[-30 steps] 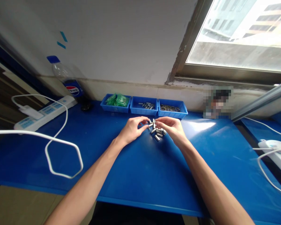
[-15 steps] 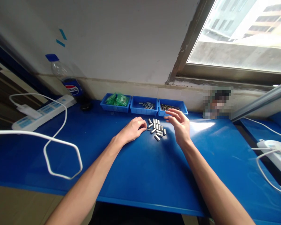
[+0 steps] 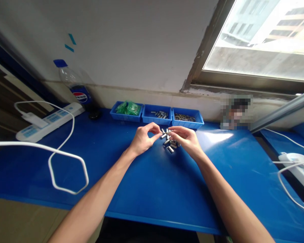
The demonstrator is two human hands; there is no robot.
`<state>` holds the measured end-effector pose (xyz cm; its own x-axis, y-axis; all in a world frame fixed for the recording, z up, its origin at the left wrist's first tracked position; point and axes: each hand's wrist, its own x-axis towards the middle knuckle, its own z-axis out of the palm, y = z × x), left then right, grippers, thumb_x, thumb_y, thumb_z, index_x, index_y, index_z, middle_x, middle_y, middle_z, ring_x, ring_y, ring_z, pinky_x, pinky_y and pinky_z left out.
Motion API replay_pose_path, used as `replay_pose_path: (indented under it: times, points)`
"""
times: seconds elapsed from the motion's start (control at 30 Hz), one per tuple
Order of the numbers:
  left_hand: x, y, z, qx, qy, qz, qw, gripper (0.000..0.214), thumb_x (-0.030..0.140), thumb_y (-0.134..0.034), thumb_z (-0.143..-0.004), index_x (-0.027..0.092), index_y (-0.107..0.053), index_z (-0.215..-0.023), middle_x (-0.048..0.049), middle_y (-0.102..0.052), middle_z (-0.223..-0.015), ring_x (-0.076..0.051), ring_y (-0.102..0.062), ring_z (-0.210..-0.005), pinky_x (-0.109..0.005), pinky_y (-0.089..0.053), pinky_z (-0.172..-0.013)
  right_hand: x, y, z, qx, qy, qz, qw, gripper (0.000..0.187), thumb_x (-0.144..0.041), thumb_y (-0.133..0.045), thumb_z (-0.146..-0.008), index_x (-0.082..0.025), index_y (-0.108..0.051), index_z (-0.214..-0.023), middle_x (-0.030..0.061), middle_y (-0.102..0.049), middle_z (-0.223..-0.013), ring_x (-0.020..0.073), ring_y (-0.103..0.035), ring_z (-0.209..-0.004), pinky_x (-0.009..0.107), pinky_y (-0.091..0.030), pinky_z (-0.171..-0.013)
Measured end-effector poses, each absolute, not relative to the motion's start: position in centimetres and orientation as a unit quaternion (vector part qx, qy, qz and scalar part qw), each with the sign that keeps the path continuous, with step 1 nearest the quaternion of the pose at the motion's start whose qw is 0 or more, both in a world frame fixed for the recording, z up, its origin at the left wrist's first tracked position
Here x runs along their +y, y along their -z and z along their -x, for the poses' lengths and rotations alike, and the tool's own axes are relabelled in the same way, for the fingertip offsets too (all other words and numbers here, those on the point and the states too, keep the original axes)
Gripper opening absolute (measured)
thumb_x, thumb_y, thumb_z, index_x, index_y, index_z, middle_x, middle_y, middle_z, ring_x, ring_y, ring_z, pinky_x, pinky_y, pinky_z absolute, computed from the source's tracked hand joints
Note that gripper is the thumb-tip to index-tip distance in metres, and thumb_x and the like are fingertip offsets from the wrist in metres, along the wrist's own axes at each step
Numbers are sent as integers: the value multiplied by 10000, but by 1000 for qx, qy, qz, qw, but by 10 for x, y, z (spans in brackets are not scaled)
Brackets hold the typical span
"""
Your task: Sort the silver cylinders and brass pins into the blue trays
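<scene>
The table (image 3: 152, 192) is blue, with a smooth, slightly glossy top that catches a bright patch of light toward the right rear. Near its back edge 3 blue trays (image 3: 155, 120) stand side by side in a row. In front of them lies a loose cluster of short metal cylinders (image 3: 170, 149), partly hidden from view. At the left rear stands a bottle (image 3: 80, 94) with a blue cap; near it a white power strip (image 3: 56, 118) lies at a slant
</scene>
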<state>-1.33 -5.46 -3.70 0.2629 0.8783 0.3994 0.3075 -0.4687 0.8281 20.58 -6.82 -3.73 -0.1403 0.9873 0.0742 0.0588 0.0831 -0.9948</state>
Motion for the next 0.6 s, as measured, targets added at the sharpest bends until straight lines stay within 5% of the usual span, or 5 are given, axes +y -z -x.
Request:
replay_pose_path:
  times: [0.3,0.47,0.6]
  points:
    - [-59,25,25,400,-338,-807,272,181,295,-728,-878,201,-706,-1032,-44,-763,-994,-182,-713,-877,-277,-561,-822,-66,40,-207,-539,-489,478,492,370,-475,-863,-752,-187,-807,-978,88,-813,-913,254,-774,-813,424,-628,-842]
    - [-57,23,49,406,-226,-848,255,174,308,-757,-806,220,-742,-955,-40,-729,-877,-189,-675,-767,-279,-534,-707,-59,42,-213,-472,-390,460,643,564,-376,-843,-785,-251,-684,-1312,101,-717,-1341,268,-714,-1186,472,-531,-1095]
    - [-55,25,53,407,-207,-843,284,129,242,-682,-851,217,-756,-954,-34,-727,-848,-172,-672,-727,-259,-525,-667,-57,46,-216,-467,-376,478,642,510,-364,-805,-806,-242,-678,-1284,120,-707,-1347,277,-722,-1166,491,-521,-1098]
